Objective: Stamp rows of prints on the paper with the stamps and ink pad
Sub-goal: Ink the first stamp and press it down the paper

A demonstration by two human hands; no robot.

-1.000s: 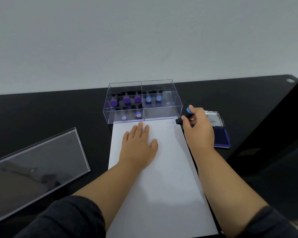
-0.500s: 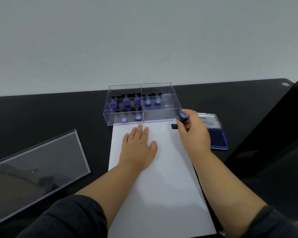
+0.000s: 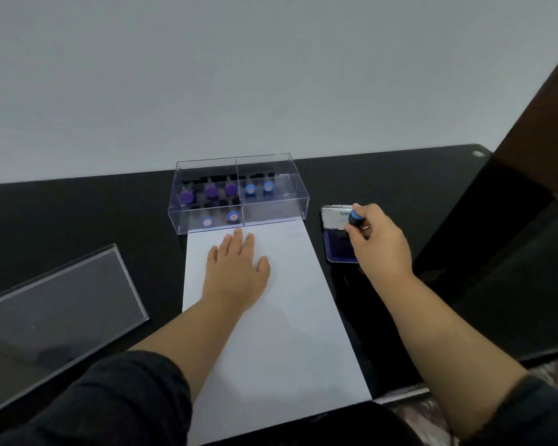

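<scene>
Plain indoor desk setting, home or office unclear: glossy black desk (image 3: 78,214) against bare pale wall (image 3: 239,75).

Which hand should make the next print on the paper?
The right hand: it already grips the stamp over the ink pad. The left hand lies flat, steadying the paper.

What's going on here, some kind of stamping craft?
Yes. A person is stamping on a white sheet of paper on a black table. The left hand lies flat on the sheet. The right hand grips a blue-topped stamp over the open ink pad beside the sheet. More stamps sit in a clear box at the paper's far end, whose corner shows faint prints.
</scene>
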